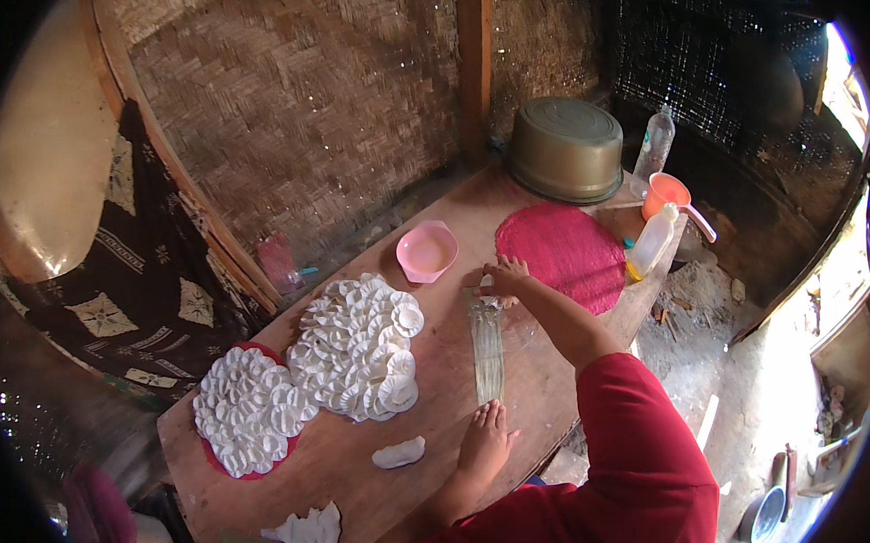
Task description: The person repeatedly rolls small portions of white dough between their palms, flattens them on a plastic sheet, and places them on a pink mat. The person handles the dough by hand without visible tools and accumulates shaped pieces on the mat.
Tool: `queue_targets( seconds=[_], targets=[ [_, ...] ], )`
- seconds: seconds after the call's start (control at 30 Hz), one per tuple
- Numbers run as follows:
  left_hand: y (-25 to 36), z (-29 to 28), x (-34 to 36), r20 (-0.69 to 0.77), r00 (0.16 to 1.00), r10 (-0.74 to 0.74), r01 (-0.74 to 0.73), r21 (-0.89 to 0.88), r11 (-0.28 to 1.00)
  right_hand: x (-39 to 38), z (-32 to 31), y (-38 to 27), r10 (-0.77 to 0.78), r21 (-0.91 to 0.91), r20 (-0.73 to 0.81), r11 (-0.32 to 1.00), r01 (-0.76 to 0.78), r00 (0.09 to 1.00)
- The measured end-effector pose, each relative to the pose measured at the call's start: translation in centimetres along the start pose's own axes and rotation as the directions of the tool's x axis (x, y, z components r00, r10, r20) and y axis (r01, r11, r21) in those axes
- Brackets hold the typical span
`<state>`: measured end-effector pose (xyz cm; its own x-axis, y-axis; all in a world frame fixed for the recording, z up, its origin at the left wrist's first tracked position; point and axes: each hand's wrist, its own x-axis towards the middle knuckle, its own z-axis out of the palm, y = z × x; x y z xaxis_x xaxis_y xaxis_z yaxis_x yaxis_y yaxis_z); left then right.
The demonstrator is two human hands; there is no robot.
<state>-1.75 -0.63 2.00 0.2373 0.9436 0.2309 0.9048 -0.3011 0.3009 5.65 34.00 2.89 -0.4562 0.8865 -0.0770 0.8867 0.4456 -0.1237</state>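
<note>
Left hand (485, 440), fingers extended, presumably steadies the near end of the translucent strip (487, 352) running ahead to the right hand (506, 276), bent over a white lump (486, 282), grip indeterminable at this angle; 2 white disc clusters (356, 348) lie forward-left of the left hand.

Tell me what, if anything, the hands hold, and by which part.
The left hand is at the near end of the translucent strip; the right hand is at its far end, by a small white piece. Whether either grips anything cannot be told.
</note>
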Motion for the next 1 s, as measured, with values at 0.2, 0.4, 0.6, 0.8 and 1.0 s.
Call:
queue_targets(
  seconds=[0.2, 0.4, 0.6, 0.8, 1.0],
  targets=[
    [-6.6, -6.9, 3.7, 0.113, 0.948, -0.298, 0.294, -0.672, 0.679, -3.6, -6.1, -5.1, -0.385, -0.146, 0.060, 0.909, 0.390, 0.921],
    [-10.8, -10.9, 5.8, 0.498, 0.828, -0.258, 0.445, -0.864, -0.237, -15.9, -11.9, -10.6, -0.714, 0.146, 0.195, 0.699, 0.700, 0.673],
    [-7.4, -10.4, 1.6, 0.471, 0.879, -0.076, 0.360, -0.758, -0.544, -21.8, -12.0, -10.8, -0.771, 0.212, -0.145, 0.588, 0.781, 0.620],
    [-9.9, -10.5, -2.3, 0.341, 0.830, -0.441, 0.309, -0.940, -0.146, -21.5, -5.3, -4.2, -0.355, 0.842, 0.220, 0.539, 0.007, 0.909],
    [-9.6, -13.4, -3.2, -0.024, 0.870, -0.493, 0.276, -0.804, 0.526, -22.9, -0.2, -4.5, 0.001, 0.487, -0.166, 0.869, 0.081, 0.986]
  ],
)
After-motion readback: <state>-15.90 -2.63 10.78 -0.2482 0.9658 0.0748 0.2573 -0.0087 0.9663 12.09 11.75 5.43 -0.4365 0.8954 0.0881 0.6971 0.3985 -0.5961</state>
